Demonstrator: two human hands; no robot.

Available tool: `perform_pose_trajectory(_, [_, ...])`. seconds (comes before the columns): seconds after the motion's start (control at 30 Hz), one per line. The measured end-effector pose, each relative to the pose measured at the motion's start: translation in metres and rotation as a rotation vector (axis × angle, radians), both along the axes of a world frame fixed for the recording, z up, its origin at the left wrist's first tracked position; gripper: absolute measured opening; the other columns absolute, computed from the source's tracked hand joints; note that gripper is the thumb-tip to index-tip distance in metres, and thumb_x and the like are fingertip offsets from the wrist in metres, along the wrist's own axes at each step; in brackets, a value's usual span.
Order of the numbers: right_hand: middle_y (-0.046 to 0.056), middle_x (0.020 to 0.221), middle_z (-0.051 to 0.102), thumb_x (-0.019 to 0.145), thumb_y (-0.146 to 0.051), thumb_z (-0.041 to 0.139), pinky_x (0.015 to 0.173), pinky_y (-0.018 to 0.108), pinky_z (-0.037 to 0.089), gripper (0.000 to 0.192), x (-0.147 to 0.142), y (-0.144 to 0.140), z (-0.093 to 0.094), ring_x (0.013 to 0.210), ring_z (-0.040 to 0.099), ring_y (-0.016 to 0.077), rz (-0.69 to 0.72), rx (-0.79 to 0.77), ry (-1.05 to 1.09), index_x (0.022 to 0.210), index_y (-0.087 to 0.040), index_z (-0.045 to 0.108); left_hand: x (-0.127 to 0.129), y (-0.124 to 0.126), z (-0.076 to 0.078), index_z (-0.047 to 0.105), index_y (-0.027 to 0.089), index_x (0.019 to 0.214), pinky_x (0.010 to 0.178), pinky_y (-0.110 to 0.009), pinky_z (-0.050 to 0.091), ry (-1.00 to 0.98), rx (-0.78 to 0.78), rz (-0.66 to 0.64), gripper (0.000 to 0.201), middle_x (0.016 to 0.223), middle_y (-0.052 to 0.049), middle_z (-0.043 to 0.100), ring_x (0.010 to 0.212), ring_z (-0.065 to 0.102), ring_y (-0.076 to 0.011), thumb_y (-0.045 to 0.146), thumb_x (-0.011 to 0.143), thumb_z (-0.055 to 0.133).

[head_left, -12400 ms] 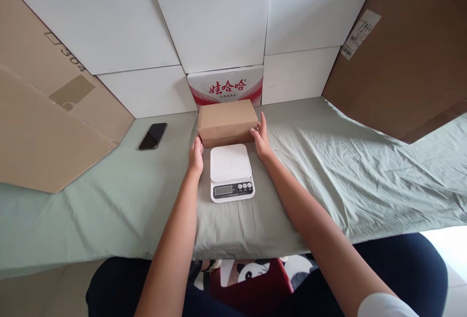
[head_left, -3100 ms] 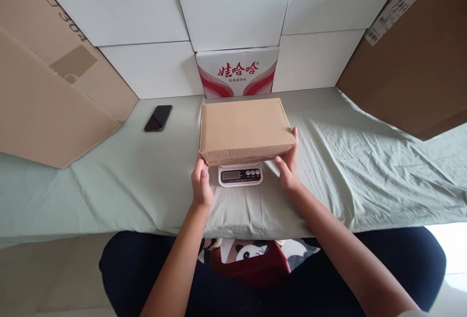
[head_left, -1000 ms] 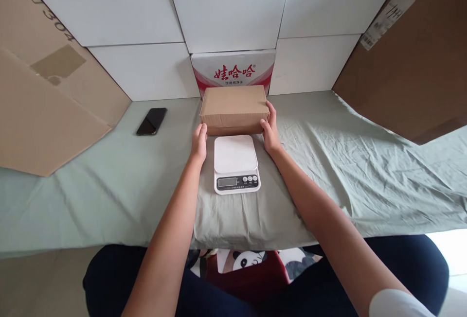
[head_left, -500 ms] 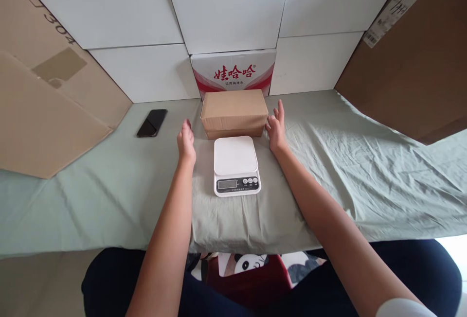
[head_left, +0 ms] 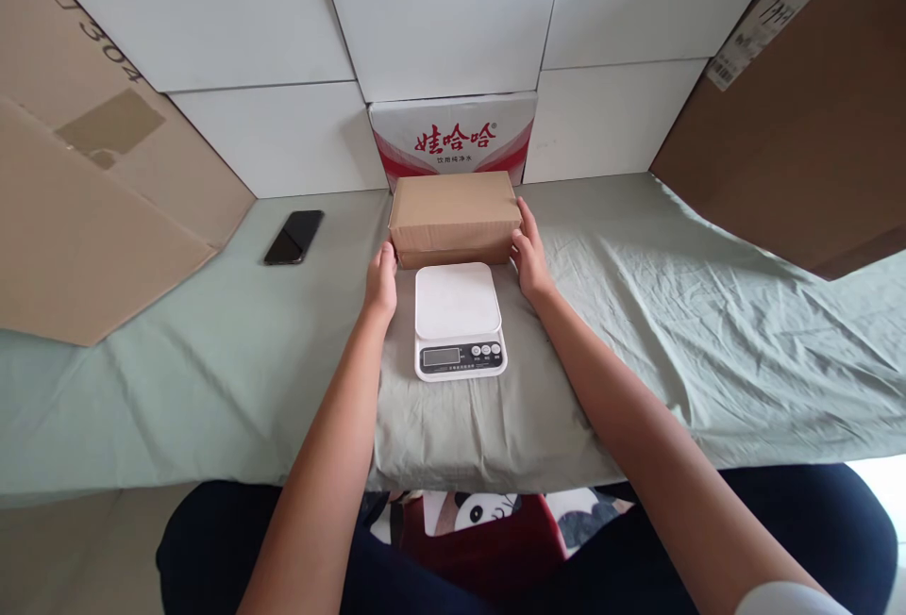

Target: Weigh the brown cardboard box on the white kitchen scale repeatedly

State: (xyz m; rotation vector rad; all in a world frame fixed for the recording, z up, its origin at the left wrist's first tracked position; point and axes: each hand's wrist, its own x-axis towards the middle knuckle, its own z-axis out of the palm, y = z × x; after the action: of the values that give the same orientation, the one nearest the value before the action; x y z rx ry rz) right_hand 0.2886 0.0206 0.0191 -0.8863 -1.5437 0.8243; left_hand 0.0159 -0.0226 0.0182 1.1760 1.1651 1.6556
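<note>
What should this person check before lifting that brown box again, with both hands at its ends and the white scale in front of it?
1. Left hand touches the near left corner of the brown box: ok.
2. Right hand lies against the box's right end: ok.
3. White scale has a bare platform, nothing on it: ok.
4. Scale sits flat on the green sheet: cannot tell, the cloth is wrinkled and soft-looking.
5. Scale display reading: cannot tell, too small to read.
6. Black phone lies off to the left, apart from box and scale: ok.
</note>
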Motion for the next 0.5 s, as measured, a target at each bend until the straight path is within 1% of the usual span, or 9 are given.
perform_pose_trajectory(0.07, [-0.001, 0.179, 0.028, 0.093, -0.077, 0.050, 0.134, 0.053, 0.033, 0.091, -0.004, -0.008, 0.005, 0.166, 0.031, 0.0257, 0.025, -0.066, 0.076, 0.168, -0.035, 0.023, 0.001, -0.001, 0.001, 0.071, 0.020, 0.134, 0.125, -0.046, 0.043, 0.010, 0.001, -0.002, 0.091, 0.150, -0.018, 0.066, 0.149, 0.054, -0.0361, 0.091, 0.081, 0.056])
perform_pose_trajectory(0.13, [0.001, 0.180, 0.026, 0.090, -0.078, 0.053, 0.136, 0.053, 0.029, 0.096, -0.006, -0.013, 0.009, 0.167, 0.028, 0.0269, 0.048, -0.097, 0.125, 0.169, -0.032, 0.022, 0.002, -0.003, 0.002, 0.071, 0.019, 0.133, 0.125, -0.047, 0.044, 0.025, -0.006, 0.001, 0.090, 0.150, -0.018, 0.066, 0.149, 0.054, -0.0363, 0.091, 0.081, 0.055])
perform_pose_trajectory(0.3, [-0.003, 0.181, 0.022, 0.091, -0.078, 0.052, 0.138, 0.050, 0.024, 0.093, -0.008, -0.019, 0.014, 0.168, 0.023, 0.0275, 0.071, -0.107, 0.145, 0.168, -0.036, 0.022, 0.002, -0.004, 0.003, 0.071, 0.020, 0.134, 0.125, -0.044, 0.043, 0.042, -0.002, -0.007, 0.087, 0.152, -0.016, 0.065, 0.151, 0.053, -0.0343, 0.089, 0.085, 0.053])
perform_pose_trajectory(0.4, [-0.004, 0.181, 0.022, 0.090, -0.078, 0.054, 0.139, 0.051, 0.021, 0.094, -0.008, -0.020, 0.016, 0.169, 0.020, 0.0278, 0.073, -0.123, 0.158, 0.168, -0.036, 0.022, 0.001, -0.003, 0.002, 0.072, 0.021, 0.133, 0.125, -0.044, 0.042, 0.039, -0.003, 0.000, 0.086, 0.150, -0.015, 0.066, 0.150, 0.054, -0.0340, 0.089, 0.085, 0.053])
perform_pose_trajectory(0.5, [-0.005, 0.180, 0.024, 0.088, -0.078, 0.058, 0.139, 0.053, 0.021, 0.095, -0.009, -0.021, 0.017, 0.169, 0.021, 0.0281, 0.077, -0.151, 0.195, 0.167, -0.038, 0.025, 0.001, -0.002, 0.001, 0.072, 0.020, 0.132, 0.125, -0.045, 0.043, 0.034, 0.002, 0.001, 0.086, 0.149, -0.016, 0.067, 0.149, 0.055, -0.0342, 0.089, 0.085, 0.054])
